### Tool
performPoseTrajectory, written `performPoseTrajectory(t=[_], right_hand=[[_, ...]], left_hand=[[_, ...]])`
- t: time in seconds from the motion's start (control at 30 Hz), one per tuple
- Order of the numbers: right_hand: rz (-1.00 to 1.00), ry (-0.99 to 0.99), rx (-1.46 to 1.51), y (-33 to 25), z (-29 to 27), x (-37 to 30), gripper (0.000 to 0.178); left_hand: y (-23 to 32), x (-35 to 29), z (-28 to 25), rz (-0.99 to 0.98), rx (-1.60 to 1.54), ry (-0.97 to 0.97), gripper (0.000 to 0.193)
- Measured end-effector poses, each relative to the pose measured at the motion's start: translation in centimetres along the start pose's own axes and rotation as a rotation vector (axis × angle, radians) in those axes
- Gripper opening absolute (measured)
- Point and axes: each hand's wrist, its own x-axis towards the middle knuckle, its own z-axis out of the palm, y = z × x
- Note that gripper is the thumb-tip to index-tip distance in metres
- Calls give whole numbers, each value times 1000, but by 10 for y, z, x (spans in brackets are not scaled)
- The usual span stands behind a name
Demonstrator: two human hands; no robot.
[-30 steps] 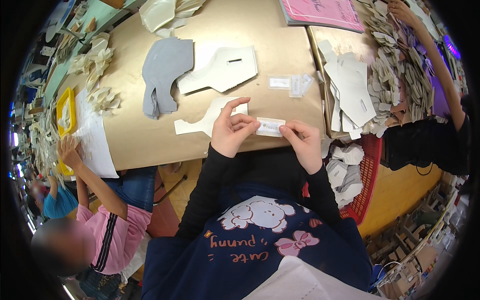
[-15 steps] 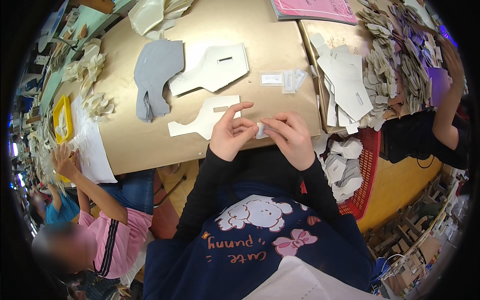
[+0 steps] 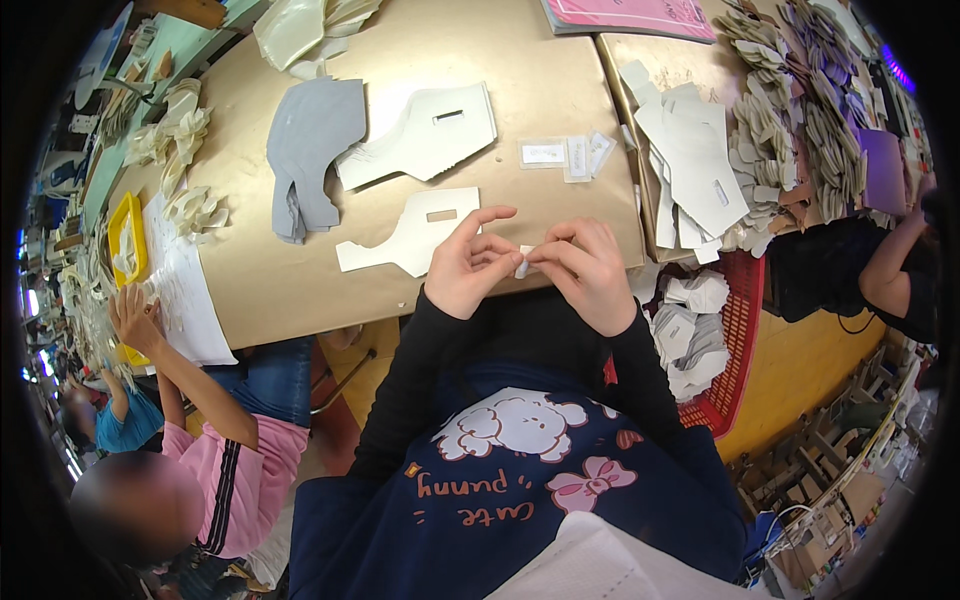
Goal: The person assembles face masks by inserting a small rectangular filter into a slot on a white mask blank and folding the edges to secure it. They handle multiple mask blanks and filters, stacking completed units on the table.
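Observation:
Over the near edge of the table, my left hand (image 3: 468,265) pinches a small white label-like piece (image 3: 522,267) between thumb and fingers, its index finger stretched out. My right hand (image 3: 590,272) grips the same piece from the other side with closed fingertips, which partly hide it. Just beyond my left hand lies a flat cream cut piece (image 3: 412,232) with a rectangular slot. Farther back a stack of similar cream pieces (image 3: 425,135) rests beside grey cut pieces (image 3: 318,125). Small sheets of labels (image 3: 543,154) lie ahead of my right hand.
To the right are more cream pieces (image 3: 690,165), piled cut parts (image 3: 825,110) and a red basket (image 3: 738,345) filled with wrapped pieces. A pink booklet (image 3: 630,18) lies at the back. At left, a person in pink (image 3: 245,490) works near a yellow tray (image 3: 135,225); another person's arm (image 3: 895,265) is at right.
My fingers have shifted slightly on the small white piece, and less of its face shows. The arm of the person at right has dropped lower.

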Motion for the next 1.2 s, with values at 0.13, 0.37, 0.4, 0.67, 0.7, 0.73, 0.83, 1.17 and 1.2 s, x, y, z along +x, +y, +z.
performPoseTrajectory(t=[0.13, 0.37, 0.4, 0.67, 0.7, 0.73, 0.83, 1.17, 1.2], right_hand=[[7, -30, -3, 2, 0, -2, 20], [87, 118, 115, 7, -18, -15, 18], [109, 128, 131, 7, -22, -16, 21], [-16, 17, -26, 7, -13, -8, 26], [-30, 18, -20, 7, -11, -7, 26], [-22, 16, -15, 7, -10, -7, 26], [-27, 46, -2, 7, -8, -7, 23], [-250, 159, -151, 13, -6, -14, 26], [-286, 178, -183, 12, -6, -15, 27]], left_hand=[[-5, 0, 2, 1, 22, 17, 44], [-5, 7, -6, 77, 116, 246, 32], [-4, 5, -5, 54, 112, 194, 33], [2, -1, 16, 17, 51, 0, 34], [3, -2, 17, 26, 41, -7, 34], [5, -2, 17, 18, 53, -1, 34], [7, -4, 16, 9, 74, 3, 34], [7, -5, 23, 50, 96, 50, 28], [6, -4, 24, 73, 80, 71, 26]])
